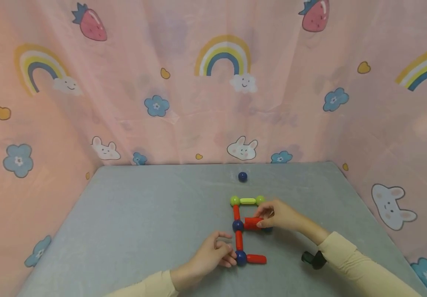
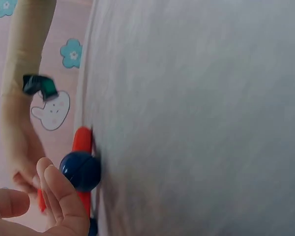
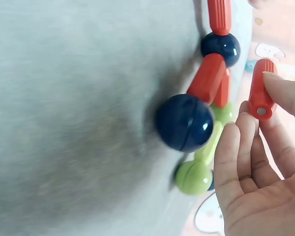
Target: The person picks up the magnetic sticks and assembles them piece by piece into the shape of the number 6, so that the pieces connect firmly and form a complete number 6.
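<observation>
My right hand (image 1: 281, 215) pinches a short red rod (image 3: 262, 91) between thumb and fingers, with its round end socket showing. That rod is above the figure of rods and balls, close over another red rod (image 3: 208, 78) that joins two dark blue balls. The nearer of these, a blue ball (image 3: 184, 122), is partly hidden by my right hand in the head view. Lower down, my left hand (image 1: 213, 252) has its fingertips right at the bottom blue ball (image 1: 241, 258), fingers loosely bent. From this ball a red rod (image 1: 256, 259) extends rightward.
At the figure's far end, a yellow-green rod (image 1: 248, 201) links two green balls. A loose blue ball (image 1: 242, 177) lies near the grey table's back edge. A dark green curved piece (image 1: 313, 260) is by the right forearm. Patterned pink curtains surround the table.
</observation>
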A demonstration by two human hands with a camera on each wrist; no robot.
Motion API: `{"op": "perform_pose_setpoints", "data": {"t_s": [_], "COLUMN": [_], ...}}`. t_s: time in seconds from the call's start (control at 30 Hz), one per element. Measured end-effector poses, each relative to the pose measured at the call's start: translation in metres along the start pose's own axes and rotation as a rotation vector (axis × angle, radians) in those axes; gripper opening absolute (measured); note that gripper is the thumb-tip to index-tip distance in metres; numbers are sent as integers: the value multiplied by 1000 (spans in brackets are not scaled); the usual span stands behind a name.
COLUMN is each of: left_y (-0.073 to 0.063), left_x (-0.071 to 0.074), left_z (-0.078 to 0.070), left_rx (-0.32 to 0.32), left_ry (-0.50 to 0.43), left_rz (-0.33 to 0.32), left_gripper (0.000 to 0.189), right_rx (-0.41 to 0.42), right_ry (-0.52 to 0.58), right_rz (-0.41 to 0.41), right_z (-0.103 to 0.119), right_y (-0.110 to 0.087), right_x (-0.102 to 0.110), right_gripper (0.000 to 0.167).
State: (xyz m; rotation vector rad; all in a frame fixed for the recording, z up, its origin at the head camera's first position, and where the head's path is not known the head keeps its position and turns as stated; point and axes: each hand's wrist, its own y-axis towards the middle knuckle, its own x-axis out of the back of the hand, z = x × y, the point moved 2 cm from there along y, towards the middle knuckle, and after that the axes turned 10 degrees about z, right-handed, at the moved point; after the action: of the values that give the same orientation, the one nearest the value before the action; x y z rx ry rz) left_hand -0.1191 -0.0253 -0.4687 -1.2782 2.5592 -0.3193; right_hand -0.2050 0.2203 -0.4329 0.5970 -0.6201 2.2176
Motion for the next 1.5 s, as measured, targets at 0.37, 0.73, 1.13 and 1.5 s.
{"op": "perform_pose_setpoints", "data": {"t_s": [0.37,0.73,1.13,1.5], "left_y": [32,72,107,120], "left_x": [4,-2,-9,-16], "left_z": [-31,-54,-51,-47], "left_rx": [-149,-263,-259,-188], "left_ry": [186,566,797,930], "left_rz": [-1,-75,38,129], "left_gripper": [31,29,38,39], "right_rx": [-55,-122,-169,-205], "right_ry": [94,118,159,186], "right_rz": [-17,-12,2,-49], "right_z": [-21,-28,-36,-36], "right_y": [-30,-49,-59,-61], "right_x": [-4,-11,-22,-29], "right_gripper": [22,30,33,32]}}
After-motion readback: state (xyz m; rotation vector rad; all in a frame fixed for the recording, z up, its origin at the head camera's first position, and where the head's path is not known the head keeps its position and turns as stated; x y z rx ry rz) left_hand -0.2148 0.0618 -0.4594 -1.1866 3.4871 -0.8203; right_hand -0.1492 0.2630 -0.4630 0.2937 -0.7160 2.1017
